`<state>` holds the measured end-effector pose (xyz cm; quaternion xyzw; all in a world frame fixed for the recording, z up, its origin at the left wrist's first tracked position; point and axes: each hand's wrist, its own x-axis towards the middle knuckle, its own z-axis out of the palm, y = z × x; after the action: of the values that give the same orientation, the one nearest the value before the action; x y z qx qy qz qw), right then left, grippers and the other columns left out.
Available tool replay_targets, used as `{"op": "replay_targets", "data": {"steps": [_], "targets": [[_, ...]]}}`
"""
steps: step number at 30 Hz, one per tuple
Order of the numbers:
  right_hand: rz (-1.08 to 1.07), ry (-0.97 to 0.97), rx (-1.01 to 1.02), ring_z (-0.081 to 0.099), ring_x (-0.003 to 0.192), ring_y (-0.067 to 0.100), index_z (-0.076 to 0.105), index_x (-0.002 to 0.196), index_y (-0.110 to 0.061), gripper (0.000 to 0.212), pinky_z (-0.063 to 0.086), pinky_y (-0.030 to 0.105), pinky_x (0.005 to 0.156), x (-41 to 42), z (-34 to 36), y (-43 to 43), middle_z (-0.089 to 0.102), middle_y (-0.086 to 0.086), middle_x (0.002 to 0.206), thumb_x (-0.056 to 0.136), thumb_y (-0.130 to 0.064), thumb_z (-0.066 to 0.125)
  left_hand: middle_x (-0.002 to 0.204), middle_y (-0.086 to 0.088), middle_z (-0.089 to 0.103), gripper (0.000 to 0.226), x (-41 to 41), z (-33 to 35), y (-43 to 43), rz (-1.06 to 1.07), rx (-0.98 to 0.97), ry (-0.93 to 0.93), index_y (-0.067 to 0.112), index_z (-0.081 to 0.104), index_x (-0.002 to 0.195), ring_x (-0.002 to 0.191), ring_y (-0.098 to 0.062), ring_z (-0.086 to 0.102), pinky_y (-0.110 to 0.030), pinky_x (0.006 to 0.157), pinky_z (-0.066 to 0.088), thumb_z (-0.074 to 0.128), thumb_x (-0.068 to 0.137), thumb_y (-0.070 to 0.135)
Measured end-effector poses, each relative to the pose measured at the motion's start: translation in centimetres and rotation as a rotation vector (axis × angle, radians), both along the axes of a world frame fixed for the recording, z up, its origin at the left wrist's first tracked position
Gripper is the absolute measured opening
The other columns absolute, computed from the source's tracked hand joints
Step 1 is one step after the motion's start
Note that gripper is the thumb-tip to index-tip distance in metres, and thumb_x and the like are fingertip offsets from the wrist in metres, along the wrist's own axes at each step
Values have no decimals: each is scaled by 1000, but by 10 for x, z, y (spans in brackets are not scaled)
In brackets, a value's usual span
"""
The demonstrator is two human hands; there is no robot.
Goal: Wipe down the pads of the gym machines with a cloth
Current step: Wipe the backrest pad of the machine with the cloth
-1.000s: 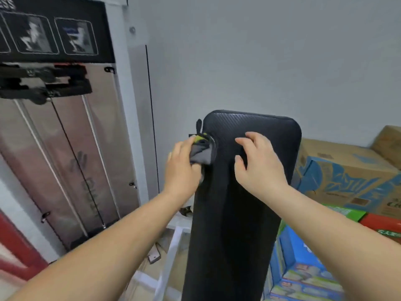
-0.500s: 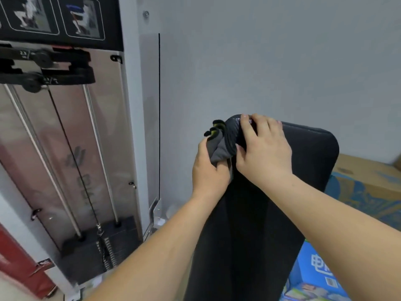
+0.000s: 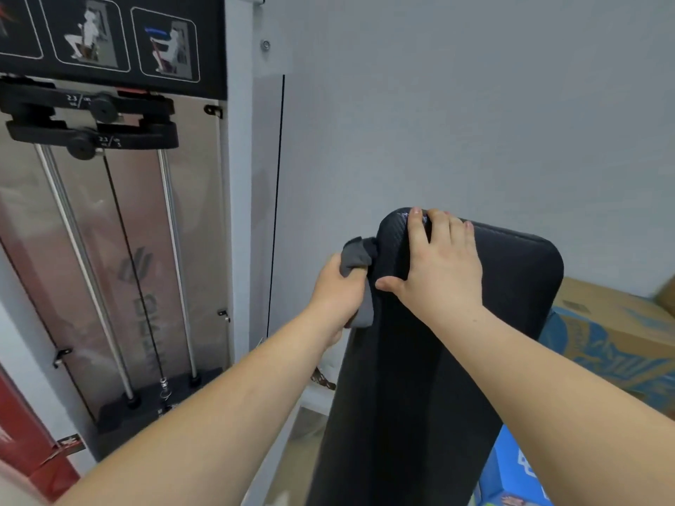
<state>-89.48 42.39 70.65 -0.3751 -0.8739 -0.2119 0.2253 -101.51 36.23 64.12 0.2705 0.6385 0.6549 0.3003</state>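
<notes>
1. Head view: left hand (image 3: 339, 290) has its fingers curled round the grey cloth (image 3: 356, 255), bunched against the left edge of the black pad (image 3: 420, 378), just below its top corner, mid-frame.
2. Right hand (image 3: 442, 272) lies flat on the pad face, fingers extended to the top rim, thumb out toward the cloth. It holds nothing and looks like a brace.
3. Step, my read: wiping the side edge. Keep the brace, run the cloth down the full edge with firm pressure, then take the face.
4. Right hand covers the upper-left face, so shift it to wipe there.
5. Around: weight-stack machine (image 3: 109, 250) fills frame left; cardboard boxes (image 3: 613, 341) at right edge.
6. In the way: boxes sit near the pad's right side and could crowd that edge.
</notes>
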Motion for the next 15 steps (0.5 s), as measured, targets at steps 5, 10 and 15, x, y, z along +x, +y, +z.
{"op": "replay_targets", "data": {"steps": [5,10,15], "targets": [[18,29,53,36,142,39,30,157,-8,119,20,56,124,-2,-5,7,42,19,150,69,-73,75,119,12,66,32,-1,2,11,-18,151,54,54,52,124,110,-9,63,-32,93,54,48,103,31],[16,25,45,33,143,41,29,157,-7,119,19,57,124,-5,-8,9,40,21,150,70,-74,73,111,10,66,31,16,-97,-29,-5,-131,50,49,51,122,102,-9,62,-26,84,49,44,106,23],[16,34,-39,10,155,40,20,160,-5,111,11,54,127,-1,-17,-19,16,23,165,82,-65,71,119,1,65,25,45,-210,-103,-103,-469,66,32,53,126,110,-17,60,-35,100,51,44,104,24]]}}
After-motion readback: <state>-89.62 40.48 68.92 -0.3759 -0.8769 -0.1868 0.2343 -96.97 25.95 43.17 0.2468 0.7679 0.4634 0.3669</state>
